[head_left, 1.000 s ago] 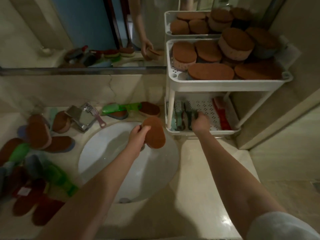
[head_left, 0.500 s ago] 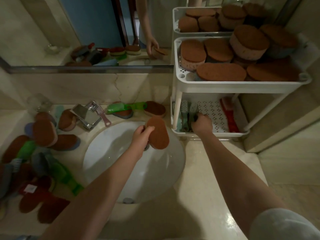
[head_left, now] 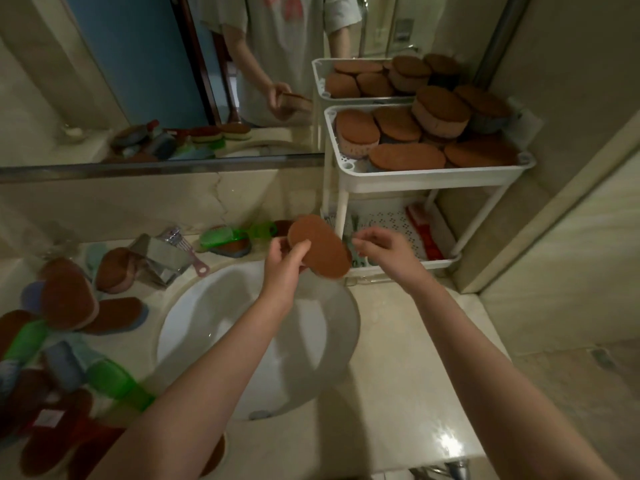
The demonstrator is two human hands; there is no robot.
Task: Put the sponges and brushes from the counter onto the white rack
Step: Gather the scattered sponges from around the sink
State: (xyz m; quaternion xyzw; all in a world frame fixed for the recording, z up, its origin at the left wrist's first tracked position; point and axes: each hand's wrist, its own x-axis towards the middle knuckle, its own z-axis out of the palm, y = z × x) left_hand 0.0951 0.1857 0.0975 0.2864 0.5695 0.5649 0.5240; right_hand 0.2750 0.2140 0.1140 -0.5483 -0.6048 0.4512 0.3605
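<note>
At frame centre the left hand [head_left: 282, 263] pinches a brown sponge [head_left: 320, 249] by its end above the sink [head_left: 207, 323], right hand [head_left: 384, 247] loose and empty beside it; that thin hold could drop it short of the crowded white rack [head_left: 433, 178].

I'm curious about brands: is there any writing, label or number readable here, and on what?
Nothing here can be read.
Red print on the shirt reflected in the mirror: too blurred to read.
White label on a red item at the counter's left: too small and blurred.
</note>
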